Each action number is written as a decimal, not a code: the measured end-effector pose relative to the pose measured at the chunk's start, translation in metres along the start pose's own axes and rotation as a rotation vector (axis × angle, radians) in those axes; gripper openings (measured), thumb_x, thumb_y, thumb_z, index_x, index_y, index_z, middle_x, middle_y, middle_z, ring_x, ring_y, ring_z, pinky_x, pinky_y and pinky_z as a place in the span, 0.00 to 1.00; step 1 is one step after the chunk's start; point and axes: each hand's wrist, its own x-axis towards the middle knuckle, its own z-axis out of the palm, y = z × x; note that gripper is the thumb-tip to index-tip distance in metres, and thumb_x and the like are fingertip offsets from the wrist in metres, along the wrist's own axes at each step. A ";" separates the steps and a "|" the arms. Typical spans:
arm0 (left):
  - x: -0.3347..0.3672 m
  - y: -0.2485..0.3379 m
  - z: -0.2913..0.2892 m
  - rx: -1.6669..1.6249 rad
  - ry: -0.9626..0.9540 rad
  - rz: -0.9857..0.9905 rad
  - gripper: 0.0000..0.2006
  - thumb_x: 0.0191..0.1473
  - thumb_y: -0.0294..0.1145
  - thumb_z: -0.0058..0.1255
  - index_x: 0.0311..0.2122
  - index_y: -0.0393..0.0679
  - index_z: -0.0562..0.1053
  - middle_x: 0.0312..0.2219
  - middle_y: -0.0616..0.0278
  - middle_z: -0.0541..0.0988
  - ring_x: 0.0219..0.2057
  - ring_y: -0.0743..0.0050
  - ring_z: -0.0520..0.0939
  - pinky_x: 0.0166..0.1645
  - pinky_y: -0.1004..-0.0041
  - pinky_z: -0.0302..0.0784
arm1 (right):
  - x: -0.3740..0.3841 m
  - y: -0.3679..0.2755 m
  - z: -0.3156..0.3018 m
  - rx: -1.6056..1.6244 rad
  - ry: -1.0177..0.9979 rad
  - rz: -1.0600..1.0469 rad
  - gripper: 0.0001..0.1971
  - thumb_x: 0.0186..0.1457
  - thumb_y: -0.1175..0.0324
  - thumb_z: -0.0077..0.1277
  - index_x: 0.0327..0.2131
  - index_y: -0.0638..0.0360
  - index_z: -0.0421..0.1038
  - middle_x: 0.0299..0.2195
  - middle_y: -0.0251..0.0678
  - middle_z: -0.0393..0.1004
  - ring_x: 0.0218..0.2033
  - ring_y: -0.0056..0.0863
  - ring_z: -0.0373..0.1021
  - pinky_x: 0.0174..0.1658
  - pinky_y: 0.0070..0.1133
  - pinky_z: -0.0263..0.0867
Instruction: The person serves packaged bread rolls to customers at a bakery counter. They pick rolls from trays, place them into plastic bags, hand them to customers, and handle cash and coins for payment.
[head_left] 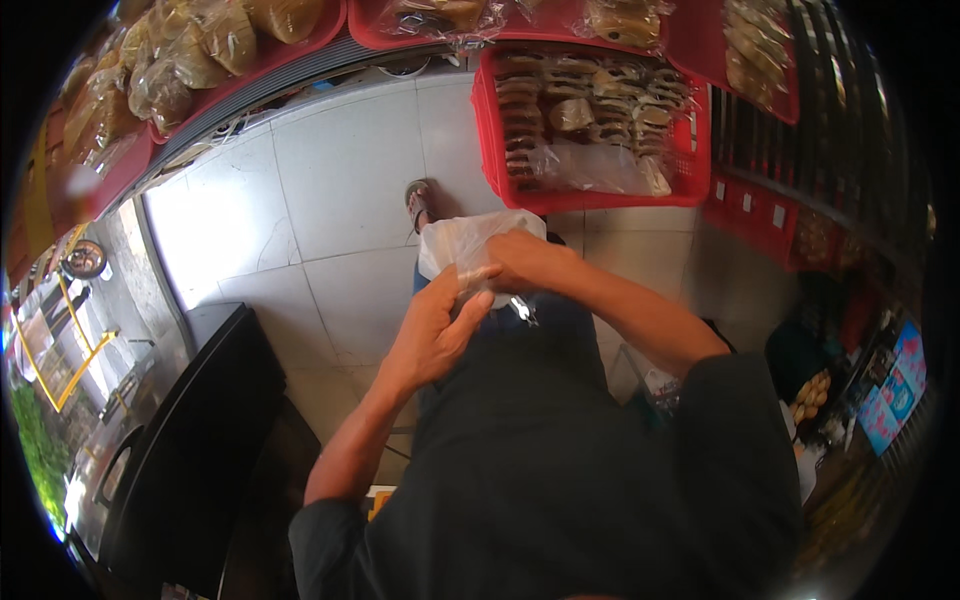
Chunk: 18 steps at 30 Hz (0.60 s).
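Note:
A thin white translucent plastic bag (448, 240) sits above my lap, crumpled and bunched. My left hand (443, 325) holds the near left edge of the bag, its thumb and fingers closed on the film. From the right, my right hand (527, 262) grips the bag's upper right part with curled fingers, partly covered by the film. What the bag contains, if anything, cannot be made out. Just below my hands a small shiny silver piece (523, 310) lies against my dark clothing; its kind is unclear.
Ahead on the right stands a red plastic crate (610, 197) with rows of wrapped baked goods. Red trays (345, 25) of bagged bread line the far edge. A black cabinet (190, 440) is at the left, dark shelving (860, 120) at the right, pale floor tiles (340, 150) between.

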 end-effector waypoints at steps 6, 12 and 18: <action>0.026 -0.048 0.032 -0.101 0.306 -0.012 0.17 0.71 0.31 0.48 0.60 0.40 0.75 0.42 0.63 0.83 0.29 0.87 0.70 0.36 0.81 0.69 | -0.008 0.170 -0.041 0.187 0.722 0.146 0.18 0.56 0.71 0.55 0.51 0.58 0.76 0.38 0.50 0.80 0.41 0.50 0.78 0.47 0.38 0.74; 0.054 -0.081 0.019 -0.141 0.510 -0.023 0.17 0.70 0.30 0.48 0.60 0.36 0.74 0.43 0.61 0.82 0.27 0.88 0.68 0.34 0.82 0.67 | 0.082 0.412 -0.018 -0.621 0.759 0.148 0.25 0.58 0.76 0.50 0.61 0.58 0.69 0.59 0.52 0.72 0.61 0.52 0.68 0.65 0.45 0.61; 0.067 -0.124 0.035 -0.181 0.596 -0.169 0.16 0.70 0.29 0.49 0.59 0.37 0.74 0.41 0.64 0.82 0.27 0.87 0.68 0.34 0.82 0.66 | 0.118 0.435 -0.027 -0.594 0.505 0.396 0.20 0.57 0.74 0.55 0.54 0.60 0.74 0.44 0.47 0.81 0.55 0.46 0.74 0.66 0.50 0.55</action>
